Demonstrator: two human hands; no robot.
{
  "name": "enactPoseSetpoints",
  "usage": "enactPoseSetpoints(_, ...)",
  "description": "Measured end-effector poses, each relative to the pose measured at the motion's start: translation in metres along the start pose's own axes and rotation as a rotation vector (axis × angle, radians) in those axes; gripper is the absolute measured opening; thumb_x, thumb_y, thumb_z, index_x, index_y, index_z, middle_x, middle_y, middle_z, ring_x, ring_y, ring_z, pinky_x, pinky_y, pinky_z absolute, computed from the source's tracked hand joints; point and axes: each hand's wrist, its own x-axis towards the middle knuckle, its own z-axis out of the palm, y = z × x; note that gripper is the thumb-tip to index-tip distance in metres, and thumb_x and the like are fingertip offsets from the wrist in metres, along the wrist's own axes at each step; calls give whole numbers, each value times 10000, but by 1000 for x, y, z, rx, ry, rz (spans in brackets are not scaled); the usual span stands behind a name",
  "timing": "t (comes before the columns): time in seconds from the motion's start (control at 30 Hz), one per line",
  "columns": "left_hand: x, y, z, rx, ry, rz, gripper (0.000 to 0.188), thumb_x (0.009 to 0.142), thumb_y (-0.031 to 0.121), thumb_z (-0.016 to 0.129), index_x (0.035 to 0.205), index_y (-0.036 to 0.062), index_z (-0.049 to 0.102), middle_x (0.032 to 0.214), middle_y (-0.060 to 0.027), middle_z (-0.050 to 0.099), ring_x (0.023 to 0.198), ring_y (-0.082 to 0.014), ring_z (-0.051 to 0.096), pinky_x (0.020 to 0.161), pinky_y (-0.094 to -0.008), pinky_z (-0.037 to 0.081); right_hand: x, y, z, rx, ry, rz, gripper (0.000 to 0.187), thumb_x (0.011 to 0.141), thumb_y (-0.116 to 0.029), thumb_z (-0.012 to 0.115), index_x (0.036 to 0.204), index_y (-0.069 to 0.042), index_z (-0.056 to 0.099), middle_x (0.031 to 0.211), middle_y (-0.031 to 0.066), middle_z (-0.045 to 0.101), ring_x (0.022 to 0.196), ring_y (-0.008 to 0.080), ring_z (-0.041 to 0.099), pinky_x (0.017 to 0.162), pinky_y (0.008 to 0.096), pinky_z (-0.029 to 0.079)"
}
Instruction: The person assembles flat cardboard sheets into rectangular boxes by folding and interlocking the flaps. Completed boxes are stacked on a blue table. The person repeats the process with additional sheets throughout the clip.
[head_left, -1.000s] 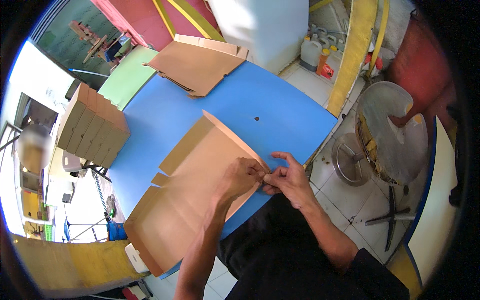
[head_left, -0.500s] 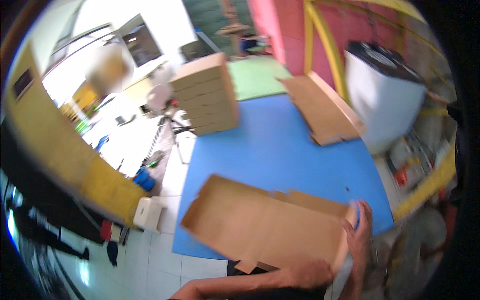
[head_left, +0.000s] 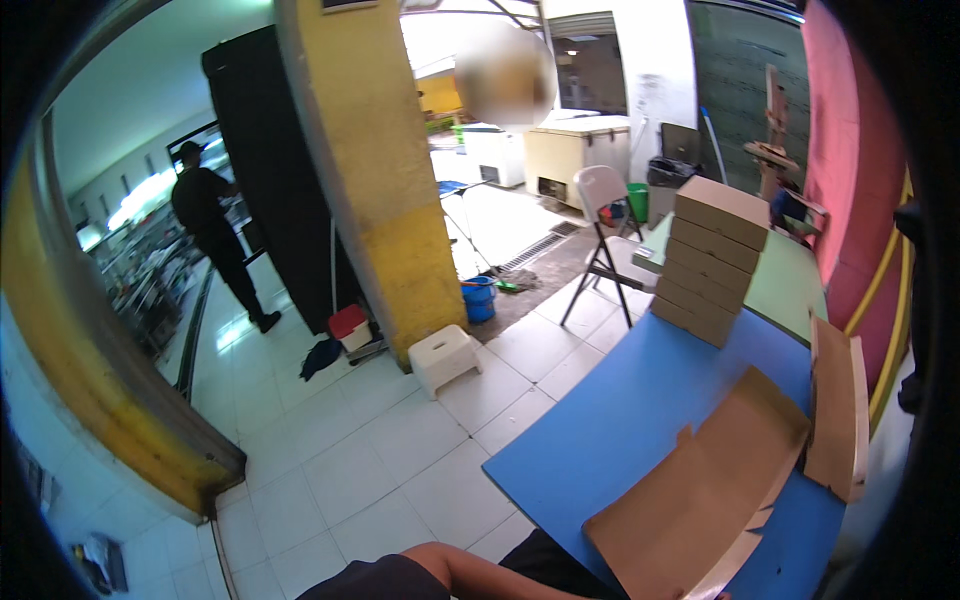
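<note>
An unfolded brown cardboard box (head_left: 700, 490) lies slanted across the near part of the blue table (head_left: 630, 420), its low side walls and cut flaps partly raised. My left forearm (head_left: 475, 572) enters at the lower edge and runs toward the near end of this box. Below the picture's edge my left hand is cut off, and my right hand does not show either, so any hold on the cardboard is hidden. Farther back stands a neat stack of several closed cardboard boxes (head_left: 710, 262). A second open cardboard piece (head_left: 836, 415) rests along the table's right side.
A green tabletop (head_left: 785, 285) adjoins the blue one at the back. Left of the table are a white stool (head_left: 445, 362), a folding chair (head_left: 605, 235), a blue bucket (head_left: 478, 299) and a yellow pillar (head_left: 385, 190). A person in dark clothes (head_left: 215, 225) stands far left.
My view has swung left, bringing the pillar, the floor and the person more into sight. The open box now appears lower right, and both hands have dropped out of the picture.
</note>
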Motion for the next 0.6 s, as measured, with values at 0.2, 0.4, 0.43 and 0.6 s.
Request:
enactPoseSetpoints(0.2, -23, -18, 43, 26, 396, 66, 126, 867, 213, 600, 854, 89, 615, 908, -87, 634, 791, -285, 630, 675, -439, 509, 3, 8, 19, 11, -20, 103, 435, 850, 25, 719, 1239, 16, 523, 1066, 140, 621, 932, 225, 620, 760, 332, 540)
enactPoseSetpoints(0.4, -32, -27, 40, -122, 566, -247, 109, 796, 157, 621, 792, 50, 597, 799, -146, 608, 736, -332, 637, 627, -441, 515, -2, 15, 22, 97, 40, 39, 455, 859, -14, 739, 1247, 16, 504, 997, 118, 611, 870, 205, 598, 684, 321, 523)
enactPoseSetpoints(0.43, -32, -30, 40, -130, 586, -336, 109, 780, 150, 627, 782, 45, 596, 777, -157, 600, 727, -343, 637, 628, -450, 516, -4, 13, 24, 119, 38, 25, 475, 865, -26, 745, 1268, 20, 496, 998, 114, 611, 865, 199, 597, 680, 316, 521)
enactPoseSetpoints(0.6, -17, -39, 38, -141, 321, -624, 147, 687, 170, 691, 727, 29, 681, 693, -186, 661, 656, -361, 682, 575, -451, 537, -19, 3, 34, 318, -68, 46, 598, 889, -115, 781, 1371, 33, 458, 982, 82, 610, 836, 152, 582, 684, 273, 500)
